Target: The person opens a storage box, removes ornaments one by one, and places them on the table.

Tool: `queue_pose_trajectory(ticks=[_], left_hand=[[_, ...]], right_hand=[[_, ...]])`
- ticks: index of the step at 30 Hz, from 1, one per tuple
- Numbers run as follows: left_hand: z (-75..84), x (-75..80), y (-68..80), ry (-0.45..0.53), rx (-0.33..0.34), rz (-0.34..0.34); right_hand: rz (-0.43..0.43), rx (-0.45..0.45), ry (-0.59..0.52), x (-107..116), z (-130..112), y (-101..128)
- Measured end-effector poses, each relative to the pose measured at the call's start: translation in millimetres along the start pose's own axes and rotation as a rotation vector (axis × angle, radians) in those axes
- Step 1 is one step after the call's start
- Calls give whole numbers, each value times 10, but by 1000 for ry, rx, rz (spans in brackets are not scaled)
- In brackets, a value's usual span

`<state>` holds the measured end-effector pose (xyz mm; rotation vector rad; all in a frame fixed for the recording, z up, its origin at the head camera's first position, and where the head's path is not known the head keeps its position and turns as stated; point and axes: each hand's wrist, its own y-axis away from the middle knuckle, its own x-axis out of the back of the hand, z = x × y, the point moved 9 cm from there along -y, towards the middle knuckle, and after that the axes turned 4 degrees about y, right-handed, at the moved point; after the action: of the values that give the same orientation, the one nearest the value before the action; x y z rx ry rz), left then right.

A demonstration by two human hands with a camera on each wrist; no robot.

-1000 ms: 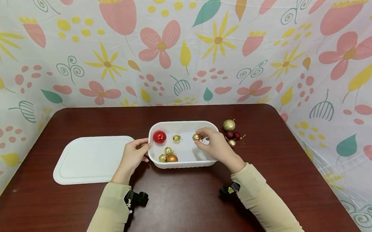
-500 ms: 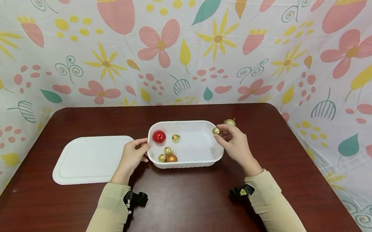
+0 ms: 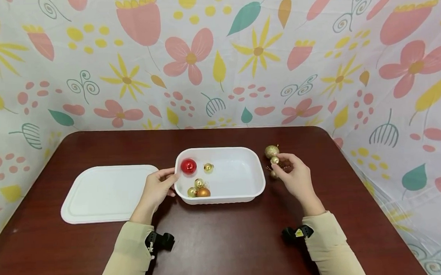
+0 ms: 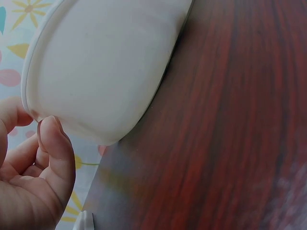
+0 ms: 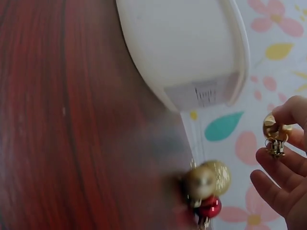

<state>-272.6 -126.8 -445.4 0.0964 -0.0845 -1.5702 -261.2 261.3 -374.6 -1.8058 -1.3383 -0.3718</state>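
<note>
My left hand (image 3: 157,191) grips the left rim of a white plastic container (image 3: 233,176), thumb at the edge as the left wrist view shows. Just past the container's right end, my right hand (image 3: 296,183) pinches a small shiny gold bauble (image 3: 275,160) between thumb and fingers. In the right wrist view this bauble (image 5: 273,128) shows its metal cap. Inside the container lie a red bauble (image 3: 188,166), a small gold bauble (image 3: 208,168) and, at the front left, an orange bauble (image 3: 203,192) with two gold ones.
Right of the container sits a cluster with a glittery gold bauble (image 3: 271,151) and a dark red bauble (image 5: 210,207), partly behind my right hand in the head view. A flat white lid (image 3: 108,193) lies at the left. Patterned cloth hangs behind the table (image 3: 225,244).
My right hand has moved right, from inside the container out past its right end to the bauble cluster, still holding the gold bauble. The left hand keeps its grip on the rim.
</note>
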Motion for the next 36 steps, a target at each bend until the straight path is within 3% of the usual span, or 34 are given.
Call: queue_pose_trajectory(ticks=[9,21,36], left_hand=[[-45,6,-16,-5,-1,5],[-26,12,-14,-6,-4,-3],[-23,-2,11,-9,-5,-1]], right_hand=[[-20,-139,57,93,315,40],[-77,-168,149,86,540,71],[-259,-219,223,-51,650,47]])
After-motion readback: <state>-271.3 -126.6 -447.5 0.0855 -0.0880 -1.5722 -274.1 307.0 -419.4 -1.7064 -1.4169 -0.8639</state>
